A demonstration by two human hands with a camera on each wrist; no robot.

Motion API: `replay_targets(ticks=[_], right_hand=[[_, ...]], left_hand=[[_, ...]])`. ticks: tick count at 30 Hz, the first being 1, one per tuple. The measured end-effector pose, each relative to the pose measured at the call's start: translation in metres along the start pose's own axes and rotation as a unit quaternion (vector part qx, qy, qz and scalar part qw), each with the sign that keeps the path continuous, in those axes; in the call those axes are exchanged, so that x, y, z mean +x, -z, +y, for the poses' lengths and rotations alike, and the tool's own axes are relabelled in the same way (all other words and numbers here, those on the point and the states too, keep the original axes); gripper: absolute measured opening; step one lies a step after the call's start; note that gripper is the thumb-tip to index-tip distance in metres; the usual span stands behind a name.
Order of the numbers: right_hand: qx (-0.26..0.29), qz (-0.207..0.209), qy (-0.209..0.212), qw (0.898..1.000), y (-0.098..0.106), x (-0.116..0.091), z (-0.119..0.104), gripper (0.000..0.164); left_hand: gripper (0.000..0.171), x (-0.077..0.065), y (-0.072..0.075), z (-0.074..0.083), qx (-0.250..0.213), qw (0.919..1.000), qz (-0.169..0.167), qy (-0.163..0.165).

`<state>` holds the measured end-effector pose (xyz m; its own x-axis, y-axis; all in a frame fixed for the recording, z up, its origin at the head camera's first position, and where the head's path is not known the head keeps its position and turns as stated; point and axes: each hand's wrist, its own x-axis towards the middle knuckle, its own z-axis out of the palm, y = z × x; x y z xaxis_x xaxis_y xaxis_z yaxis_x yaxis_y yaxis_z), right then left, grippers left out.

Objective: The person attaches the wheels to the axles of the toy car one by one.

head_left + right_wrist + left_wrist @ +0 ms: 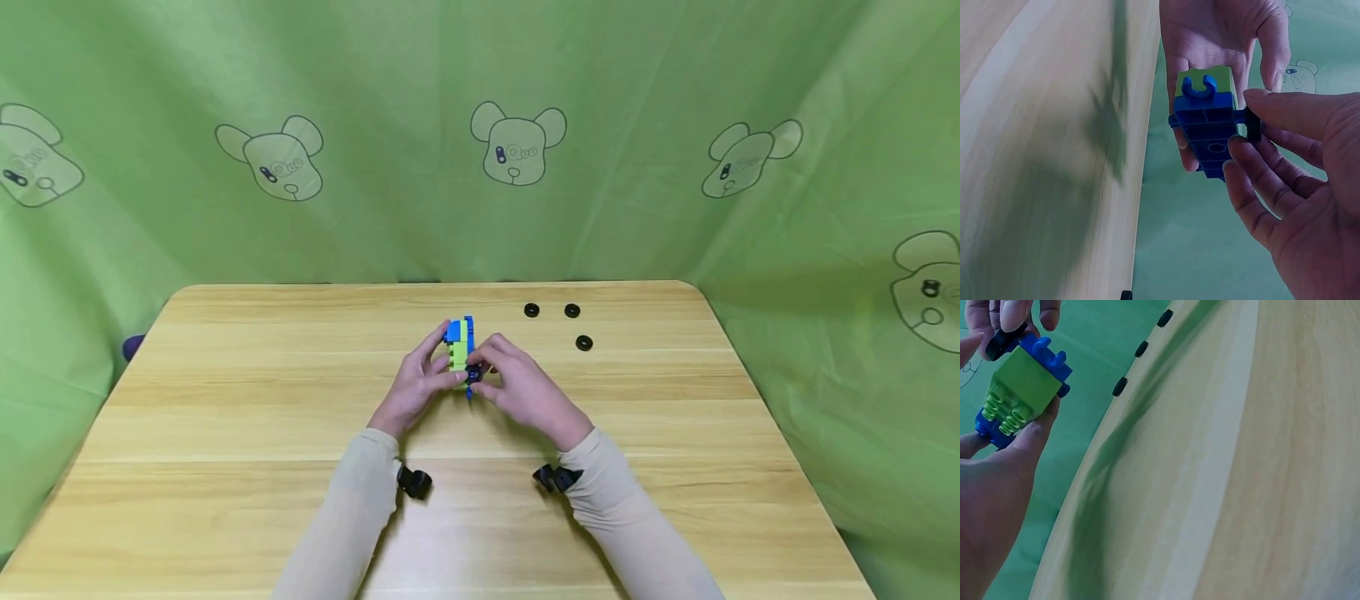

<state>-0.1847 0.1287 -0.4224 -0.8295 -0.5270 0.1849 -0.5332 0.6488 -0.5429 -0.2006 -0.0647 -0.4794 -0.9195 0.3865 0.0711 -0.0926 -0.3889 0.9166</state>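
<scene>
A toy block vehicle point(458, 354) of lime-green bricks on a blue base is held above the table by my left hand point(411, 385), its fingers and thumb around the sides. My right hand point(517, 387) pinches a black wheel point(1252, 125) at a blue axle stub on the vehicle's side. The right wrist view shows the ribbed underside of the blue base point(1210, 140) and a blue hook-shaped coupling point(1200, 87) at one end. Green studs point(1007, 412) show in the left wrist view. Whether the wheel sits fully on the stub, I cannot tell.
Three loose black wheels lie toward the back right of the wooden table point(247, 467): one wheel point(532, 310), another point(572, 311) beside it, a third point(584, 342) nearer. A green curtain point(405, 208) hangs behind. Something purple point(132, 346) shows past the left table edge.
</scene>
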Motion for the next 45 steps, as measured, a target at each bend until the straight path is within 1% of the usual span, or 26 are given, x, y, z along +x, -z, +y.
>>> replay_targets(ticks=[7, 11, 14, 18, 22, 26, 29, 32, 36, 45], right_hand=[[-0.002, 0.003, 0.007, 1.000, -0.002, 0.000, 0.001, 0.031], [0.003, 0.008, 0.008, 1.000, -0.002, -0.002, 0.002, 0.036], [0.027, 0.021, -0.002, 0.999, -0.002, -0.003, 0.005, 0.035], [0.074, 0.035, -0.026, 0.996, -0.004, -0.002, 0.010, 0.026], [0.114, 0.032, -0.060, 0.991, -0.008, -0.002, 0.014, 0.021], [0.156, 0.020, -0.090, 0.983, -0.011, -0.002, 0.015, 0.020], [0.194, 0.008, -0.111, 0.975, -0.012, -0.002, 0.015, 0.020], [0.249, -0.004, -0.126, 0.960, -0.013, -0.002, 0.015, 0.022], [0.310, -0.015, -0.130, 0.942, -0.016, -0.001, 0.017, 0.023], [0.359, -0.017, -0.130, 0.924, -0.018, -0.001, 0.022, 0.026]], left_hand=[[0.092, 0.000, 0.000, -0.001, 0.005, 1.0000, 0.006, 0.002], [0.091, 0.000, 0.000, -0.001, 0.004, 0.9999, 0.010, 0.002], [0.091, 0.000, 0.001, -0.001, 0.001, 0.9999, 0.012, 0.000], [0.091, 0.000, 0.000, 0.001, -0.004, 0.9999, 0.016, 0.002], [0.092, -0.001, 0.000, 0.002, -0.014, 0.9997, 0.018, 0.003], [0.092, -0.001, 0.000, 0.001, -0.022, 0.9996, 0.017, -0.007], [0.092, -0.001, 0.000, 0.000, -0.028, 0.9994, 0.018, -0.010], [0.092, -0.002, 0.001, 0.000, -0.029, 0.9994, 0.020, -0.009], [0.093, -0.002, 0.000, 0.000, -0.027, 0.9994, 0.019, -0.013], [0.094, -0.002, -0.001, -0.001, -0.042, 0.9988, 0.015, -0.018]])
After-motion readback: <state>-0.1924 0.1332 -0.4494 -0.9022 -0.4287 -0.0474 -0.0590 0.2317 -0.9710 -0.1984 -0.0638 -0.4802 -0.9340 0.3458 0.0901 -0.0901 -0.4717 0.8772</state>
